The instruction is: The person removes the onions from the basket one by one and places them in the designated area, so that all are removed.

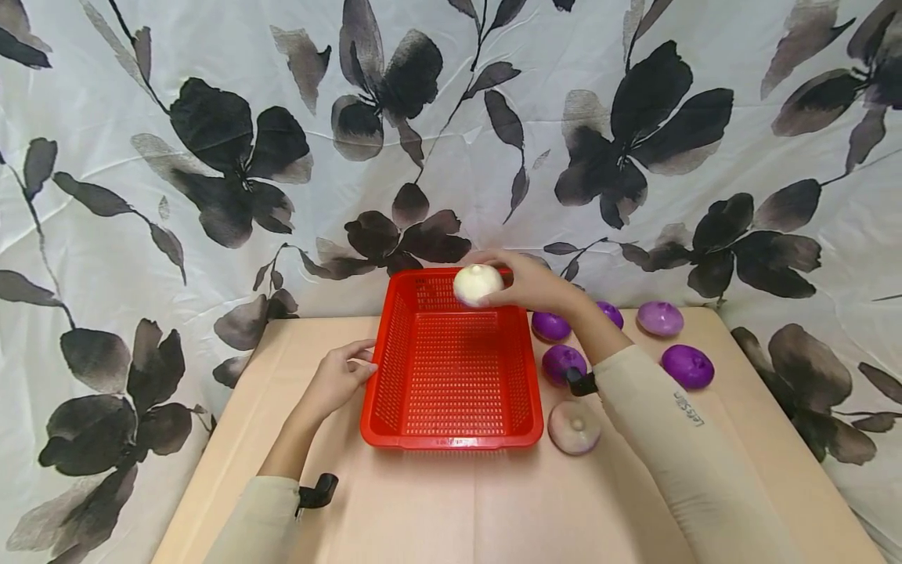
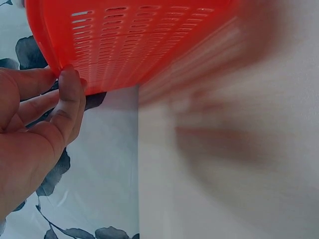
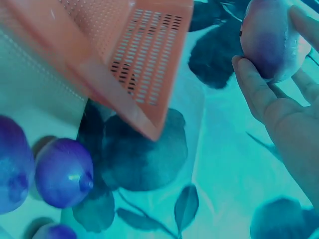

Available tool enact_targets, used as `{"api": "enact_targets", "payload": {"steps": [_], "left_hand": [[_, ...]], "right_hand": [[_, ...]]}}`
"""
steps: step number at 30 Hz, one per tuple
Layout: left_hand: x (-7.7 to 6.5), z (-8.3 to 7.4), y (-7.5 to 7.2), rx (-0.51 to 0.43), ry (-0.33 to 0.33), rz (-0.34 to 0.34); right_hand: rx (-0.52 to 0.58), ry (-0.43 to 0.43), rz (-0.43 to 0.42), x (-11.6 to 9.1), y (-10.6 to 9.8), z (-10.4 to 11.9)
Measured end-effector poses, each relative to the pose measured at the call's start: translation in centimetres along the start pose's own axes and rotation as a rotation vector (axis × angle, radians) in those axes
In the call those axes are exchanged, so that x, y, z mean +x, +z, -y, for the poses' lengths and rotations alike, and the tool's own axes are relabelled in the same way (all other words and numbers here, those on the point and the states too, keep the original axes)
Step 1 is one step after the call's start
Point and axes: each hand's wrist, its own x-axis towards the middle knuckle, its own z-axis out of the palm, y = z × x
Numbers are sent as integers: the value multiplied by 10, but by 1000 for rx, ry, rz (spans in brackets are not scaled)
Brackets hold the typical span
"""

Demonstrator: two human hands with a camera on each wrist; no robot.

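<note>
A red plastic basket (image 1: 451, 441) with slotted walls stands mid-table. My left hand (image 1: 340, 377) is at its left side; in the left wrist view the thumb and fingers (image 2: 70, 94) pinch the rim. Above the basket's far right part, my right hand (image 1: 524, 278) holds a pale onion (image 1: 478, 285) with a small nub on top. From the right wrist, this onion (image 3: 269, 40) shows a purple blush, gripped between thumb and fingers. The basket's visible floor is bare. Another pale onion (image 1: 574, 428) lies beside the basket's near right corner.
Several purple onions lie right of the basket, among them one by its wall (image 1: 563, 363) and one farther right (image 1: 687, 366). The right forearm partly covers this group. A floral cloth (image 1: 451, 117) hangs behind the table's (image 1: 423, 509) far edge.
</note>
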Motion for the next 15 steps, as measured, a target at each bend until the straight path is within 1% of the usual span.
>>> {"api": "enact_targets", "payload": {"steps": [3,7,12,15], "left_hand": [[0,1,1,1,-10,1],[0,3,1,2,-16,-1],[0,1,0,17,-5,-9],[0,2,0,21,-12,-7]], "right_hand": [[61,10,-18,-25,-8,-1],[121,61,-29,-59,-19,-13],[90,82,-47,-98,-35,-33],[77,115,-64,-123,-40,-44]]}}
